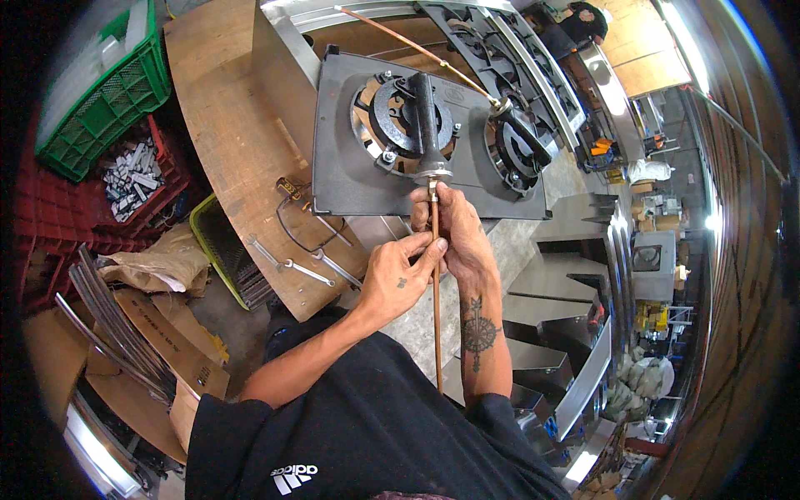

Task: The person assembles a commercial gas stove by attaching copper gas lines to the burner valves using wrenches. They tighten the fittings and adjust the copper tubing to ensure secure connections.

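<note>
Left grip [398,277] pinches copper tube [437,317]; right grip [458,227] wraps its twelve-o'clock end.
Probably light, bendable, easily kinked: best held near the brass nut [432,187].

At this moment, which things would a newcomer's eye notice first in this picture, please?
Probably the grey stove panel with its two black burners, above centre. Just below them, the left hand pinches an upright-looking copper-coloured pipe, while the right hand holds near its upper end. At upper left, a bright green crate catches the eye.
</note>
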Available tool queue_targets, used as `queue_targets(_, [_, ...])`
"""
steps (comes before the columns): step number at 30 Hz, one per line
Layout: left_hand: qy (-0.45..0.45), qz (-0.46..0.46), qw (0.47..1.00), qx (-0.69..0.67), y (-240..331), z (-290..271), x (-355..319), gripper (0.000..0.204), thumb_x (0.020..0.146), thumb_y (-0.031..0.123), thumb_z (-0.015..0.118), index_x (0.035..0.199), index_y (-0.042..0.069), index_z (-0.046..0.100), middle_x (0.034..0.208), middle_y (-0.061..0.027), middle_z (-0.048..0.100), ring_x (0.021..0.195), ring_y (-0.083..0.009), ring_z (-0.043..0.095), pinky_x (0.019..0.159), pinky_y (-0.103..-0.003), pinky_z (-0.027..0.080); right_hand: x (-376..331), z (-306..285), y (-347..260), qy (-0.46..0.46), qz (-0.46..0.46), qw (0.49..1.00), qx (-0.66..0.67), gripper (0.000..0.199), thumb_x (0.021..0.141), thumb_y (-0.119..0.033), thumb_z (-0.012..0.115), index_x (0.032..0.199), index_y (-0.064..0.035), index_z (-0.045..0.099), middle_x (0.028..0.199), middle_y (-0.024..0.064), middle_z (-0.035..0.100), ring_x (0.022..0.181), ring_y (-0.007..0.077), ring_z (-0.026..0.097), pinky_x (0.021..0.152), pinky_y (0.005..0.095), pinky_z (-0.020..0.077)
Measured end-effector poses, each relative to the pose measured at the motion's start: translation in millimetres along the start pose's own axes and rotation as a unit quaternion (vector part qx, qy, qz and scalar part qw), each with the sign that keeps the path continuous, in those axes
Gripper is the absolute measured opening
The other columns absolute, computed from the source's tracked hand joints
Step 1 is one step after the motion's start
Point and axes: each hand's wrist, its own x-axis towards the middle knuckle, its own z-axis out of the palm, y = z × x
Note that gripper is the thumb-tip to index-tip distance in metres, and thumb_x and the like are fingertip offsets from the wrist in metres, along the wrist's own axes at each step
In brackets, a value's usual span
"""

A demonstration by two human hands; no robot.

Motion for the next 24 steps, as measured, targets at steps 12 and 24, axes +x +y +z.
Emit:
queue_targets(12, [-0.003,-0.021,0.999,-0.026,3.9,0.0,-0.4,0.027,0.105,0.022,0.064,0.101,-0.004,0.072,0.074,-0.0125,0.072,0.067,-0.0145,0.067,0.065,-0.036,0.054,2.2,3.1,5.7,-0.021,-0.013,0.999,0.022,0.061,0.109,-0.051,0.047,0.097,0.0051,0.067,0.077,0.0052,0.067,0.066,0.0122,0.057,0.062,0.0294,0.0465])
queue_targets(24, [0.000,0.006,1.000,0.001,3.9,-1.2,0.2,0.028,0.106,0.021,0.062,0.101,-0.004,0.072,0.075,-0.0137,0.072,0.065,-0.0146,0.063,0.065,-0.037,0.052,-5.7,7.4,2.1,0.066,-0.052,0.996,-0.030,0.047,0.108,-0.040,0.060,0.099,0.0058,0.067,0.077,0.0053,0.067,0.067,0.0148,0.060,0.063,0.0304,0.0500])
